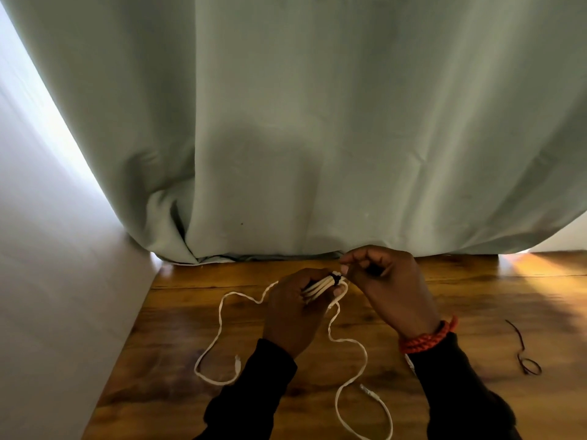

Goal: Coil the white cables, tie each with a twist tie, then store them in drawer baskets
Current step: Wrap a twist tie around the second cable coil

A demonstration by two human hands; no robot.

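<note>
In the head view, both hands meet just below the frame's centre, above the far part of the wooden desk. The left hand comes up from the lower middle, back toward the camera, its fingers curled round a bundle of folded loops of the white cable. A dark twist tie wraps the bundle at its upper right end, just beside the right hand, whose thumb and forefinger pinch together at the tie; what exactly they hold is too small to tell. An orange braided bracelet circles the right wrist above a dark sleeve. The left palm and much of the bundle are hidden behind the hand. The cable's loose length trails over the desk toward the lower left and lower centre, one loop cut off by the bottom edge. A second dark twist tie lies well apart at the lower right. A pale green curtain hangs to the desk's far edge, a white wall bounds its left side, and bare wood stretches to the right.
</note>
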